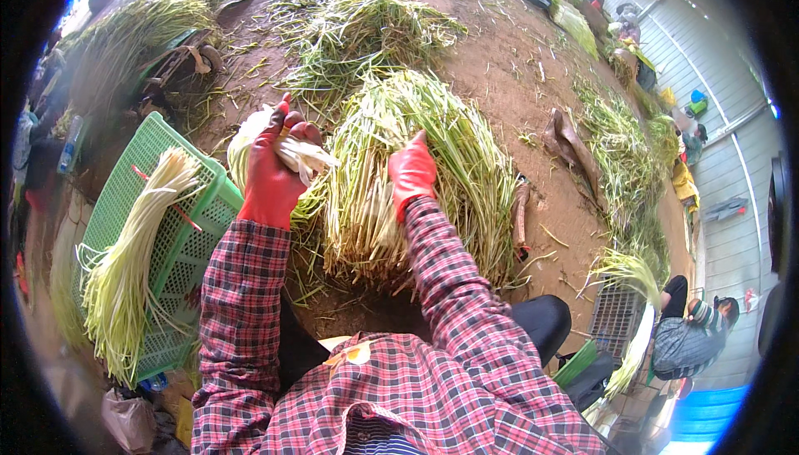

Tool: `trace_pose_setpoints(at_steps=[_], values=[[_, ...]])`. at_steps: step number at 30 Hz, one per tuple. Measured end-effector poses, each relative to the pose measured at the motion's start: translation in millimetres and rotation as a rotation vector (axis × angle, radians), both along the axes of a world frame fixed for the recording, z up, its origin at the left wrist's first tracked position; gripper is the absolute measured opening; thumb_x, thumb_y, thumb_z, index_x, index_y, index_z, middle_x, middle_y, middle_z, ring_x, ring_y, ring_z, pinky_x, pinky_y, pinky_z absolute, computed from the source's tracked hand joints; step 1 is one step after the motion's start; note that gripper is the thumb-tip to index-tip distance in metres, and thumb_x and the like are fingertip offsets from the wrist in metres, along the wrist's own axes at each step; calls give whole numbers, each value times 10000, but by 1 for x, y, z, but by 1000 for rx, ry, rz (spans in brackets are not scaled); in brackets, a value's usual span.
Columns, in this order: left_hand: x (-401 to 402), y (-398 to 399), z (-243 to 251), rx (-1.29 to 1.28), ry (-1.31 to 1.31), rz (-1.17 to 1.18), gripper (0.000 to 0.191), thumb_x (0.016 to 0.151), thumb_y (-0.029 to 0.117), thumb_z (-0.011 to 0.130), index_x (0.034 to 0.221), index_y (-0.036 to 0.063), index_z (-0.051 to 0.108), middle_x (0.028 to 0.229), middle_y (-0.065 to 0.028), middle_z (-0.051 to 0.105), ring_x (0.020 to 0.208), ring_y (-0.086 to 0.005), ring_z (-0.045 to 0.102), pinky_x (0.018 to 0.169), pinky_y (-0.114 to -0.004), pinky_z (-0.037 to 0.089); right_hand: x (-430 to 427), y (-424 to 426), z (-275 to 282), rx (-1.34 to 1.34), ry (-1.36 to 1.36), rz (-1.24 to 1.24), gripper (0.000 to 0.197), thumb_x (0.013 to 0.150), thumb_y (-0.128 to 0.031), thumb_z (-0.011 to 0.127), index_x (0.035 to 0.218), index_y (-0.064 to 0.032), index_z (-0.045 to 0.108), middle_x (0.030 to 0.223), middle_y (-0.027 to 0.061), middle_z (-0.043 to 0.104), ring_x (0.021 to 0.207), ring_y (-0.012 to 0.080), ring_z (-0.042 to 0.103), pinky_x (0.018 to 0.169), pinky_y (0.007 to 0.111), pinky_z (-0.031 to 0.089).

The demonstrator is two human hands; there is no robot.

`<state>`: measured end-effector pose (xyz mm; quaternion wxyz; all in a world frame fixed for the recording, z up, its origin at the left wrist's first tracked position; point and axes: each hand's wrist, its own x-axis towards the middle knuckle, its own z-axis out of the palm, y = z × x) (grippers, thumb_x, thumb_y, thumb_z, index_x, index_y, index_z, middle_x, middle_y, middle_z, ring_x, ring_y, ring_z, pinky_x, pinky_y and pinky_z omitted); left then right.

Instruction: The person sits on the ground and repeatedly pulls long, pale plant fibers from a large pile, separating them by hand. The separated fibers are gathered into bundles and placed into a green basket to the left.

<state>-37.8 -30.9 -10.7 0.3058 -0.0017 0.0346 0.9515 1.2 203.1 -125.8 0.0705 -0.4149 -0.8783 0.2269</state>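
My left hand [274,168], in a red rubber glove, is closed around a small bunch of pale stalks [304,154]. Their looser part curves behind the hand on its left side. My right hand [413,171], gloved the same way, rests against a big heap of long green stalks [462,186] like garlic chives. Its fingertips are partly hidden, so I cannot tell if it grips any stalks. Cut stalk ends in the heap face me, and the leafy tops bend away. To my left, a bundle of peeled pale stalks [140,249] lies across an overturned green plastic crate [115,196].
Behind the heap is a pile of loose leaves [381,33] on the reddish ground [499,36]. More leafy scraps [624,168] lie at right, near a brown cloth-like piece [571,149]. A person [693,333] sits at far right beside a dark crate [615,321].
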Motion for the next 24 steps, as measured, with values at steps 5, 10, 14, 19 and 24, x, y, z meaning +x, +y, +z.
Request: trace_pose_setpoints(at_steps=[5, 10, 14, 19, 24], values=[[-4, -8, -1, 11, 15, 27, 286, 958, 173, 536, 1208, 36, 551, 784, 11, 534, 732, -126, 509, 700, -276, 466, 50, 66, 86, -278, 1037, 295, 302, 897, -307, 559, 960, -48, 700, 825, 59, 684, 626, 109, 567, 531, 304, 465], [-4, -7, 0, 95, 7, -2, 298, 957, 149, 538, 1233, 37, 522, 779, 6, 511, 712, -116, 490, 671, -260, 448, 152, 119, 168, -107, 1426, -1, 266, 881, -247, 594, 1078, -76, 646, 867, 28, 679, 518, 11, 481, 416, 180, 385], [5, 4, -3, 19, 50, -2, 168, 932, 118, 577, 1093, 73, 576, 741, -8, 525, 663, -142, 508, 714, -326, 515, 157, 110, 124, -116, 1063, -18, 250, 958, -260, 512, 1090, -82, 626, 861, 39, 675, 504, 33, 469, 413, 186, 391], [13, 10, -4, -27, 46, -13, 214, 932, 126, 578, 1141, 82, 570, 726, 2, 522, 636, -135, 499, 719, -326, 527, 198, 68, 65, -1043, 546, -406, 332, 958, -289, 540, 1123, -2, 575, 1051, 107, 618, 846, 175, 636, 682, 288, 558], [13, 9, -1, 42, 89, -50, 379, 953, 149, 543, 1321, 98, 466, 760, 6, 478, 655, -112, 449, 724, -303, 500, 216, 40, 92, -420, -113, 293, 400, 929, -283, 577, 1303, -144, 550, 928, 85, 683, 662, 156, 601, 641, 294, 529]])
